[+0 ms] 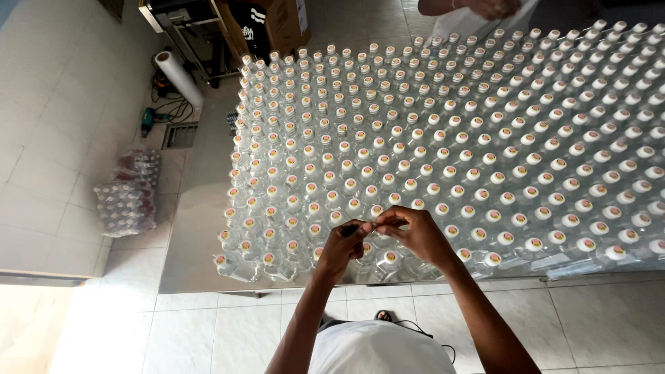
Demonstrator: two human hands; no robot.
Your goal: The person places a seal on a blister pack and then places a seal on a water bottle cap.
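Left hand (pixel 344 244) and right hand (pixel 415 234) pinch a small strip (pixel 372 226) between them above capped bottles (pixel 443 138).

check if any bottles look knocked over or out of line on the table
Nothing stands out: the capped clear bottles stand upright in packed rows on the table. Both hands' fingers meet over the front rows; what they pinch is too small to tell.

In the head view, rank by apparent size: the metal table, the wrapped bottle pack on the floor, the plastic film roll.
1. metal table
2. wrapped bottle pack
3. plastic film roll; it lies farther away, so the last two are unsure.
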